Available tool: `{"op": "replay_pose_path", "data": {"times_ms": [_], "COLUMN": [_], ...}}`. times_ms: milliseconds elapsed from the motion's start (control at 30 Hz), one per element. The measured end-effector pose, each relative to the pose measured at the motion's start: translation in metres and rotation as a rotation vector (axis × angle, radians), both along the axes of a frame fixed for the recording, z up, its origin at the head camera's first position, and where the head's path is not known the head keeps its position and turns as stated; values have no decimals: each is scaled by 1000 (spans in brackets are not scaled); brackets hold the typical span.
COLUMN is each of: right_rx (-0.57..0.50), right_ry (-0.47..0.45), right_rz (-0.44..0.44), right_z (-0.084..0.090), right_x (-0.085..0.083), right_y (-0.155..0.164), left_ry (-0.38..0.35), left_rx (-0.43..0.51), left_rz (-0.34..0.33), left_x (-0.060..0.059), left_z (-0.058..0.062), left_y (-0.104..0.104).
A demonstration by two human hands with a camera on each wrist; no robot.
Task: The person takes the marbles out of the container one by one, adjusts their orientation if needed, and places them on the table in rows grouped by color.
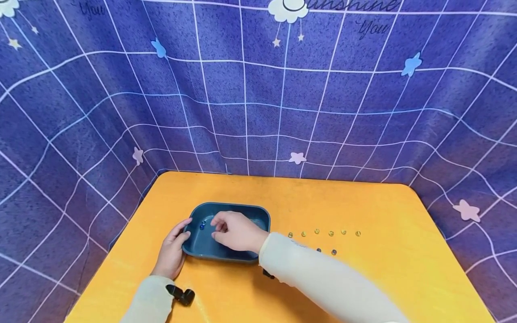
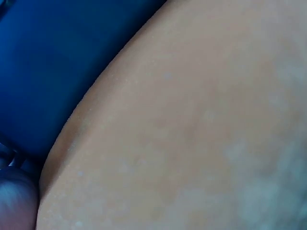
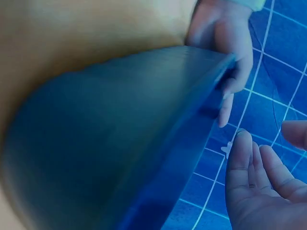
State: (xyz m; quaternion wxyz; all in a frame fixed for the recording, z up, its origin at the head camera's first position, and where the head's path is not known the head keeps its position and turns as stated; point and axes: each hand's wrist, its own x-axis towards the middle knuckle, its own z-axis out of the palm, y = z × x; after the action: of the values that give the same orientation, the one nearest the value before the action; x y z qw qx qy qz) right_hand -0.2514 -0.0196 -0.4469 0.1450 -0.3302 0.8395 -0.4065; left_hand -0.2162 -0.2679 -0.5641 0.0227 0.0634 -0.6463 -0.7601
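Observation:
A dark blue bin (image 1: pixel 242 213) stands in the middle of the orange table (image 1: pixel 363 206). My left hand (image 1: pixel 177 240) grips its left rim, thumb over the edge; the right wrist view shows that left hand (image 3: pixel 225 72) on the bin wall (image 3: pixel 120 129). My right hand (image 1: pixel 220 226) hovers over the inside of the bin. In its own view the right hand (image 3: pixel 268 139) has relaxed fingers (image 3: pixel 242 163) apart from the thumb, with nothing between them. Two or three small blue marbles (image 1: pixel 202 224) lie in the bin, just left of the right hand.
A row of several yellowish marbles (image 1: pixel 323 233) lies on the table right of the bin, with two blue marbles (image 1: pixel 326 251) nearer me. A blue patterned cloth (image 1: pixel 258 98) walls the table on three sides. The left wrist view shows only blurred table (image 2: pixel 192 120) and bin (image 2: pixel 48 62).

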Motion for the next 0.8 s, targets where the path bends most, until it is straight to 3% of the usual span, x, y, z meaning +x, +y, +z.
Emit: {"op": "replay_pose_path", "data": {"times_ms": [200, 467, 800], "right_rx": [-63, -121, -13], "right_ry": [-27, -87, -157], "right_rz": [-81, -250, -459], "right_z": [-3, -22, -45], "right_x": [-6, -17, -36], "right_y": [-19, -40, -60], "left_ry": [7, 12, 2], "left_rx": [18, 27, 25], "left_rz": [-12, -10, -8], "left_x": [-1, 0, 0], "left_z": [-1, -1, 0], "left_y": [0, 1, 2]}}
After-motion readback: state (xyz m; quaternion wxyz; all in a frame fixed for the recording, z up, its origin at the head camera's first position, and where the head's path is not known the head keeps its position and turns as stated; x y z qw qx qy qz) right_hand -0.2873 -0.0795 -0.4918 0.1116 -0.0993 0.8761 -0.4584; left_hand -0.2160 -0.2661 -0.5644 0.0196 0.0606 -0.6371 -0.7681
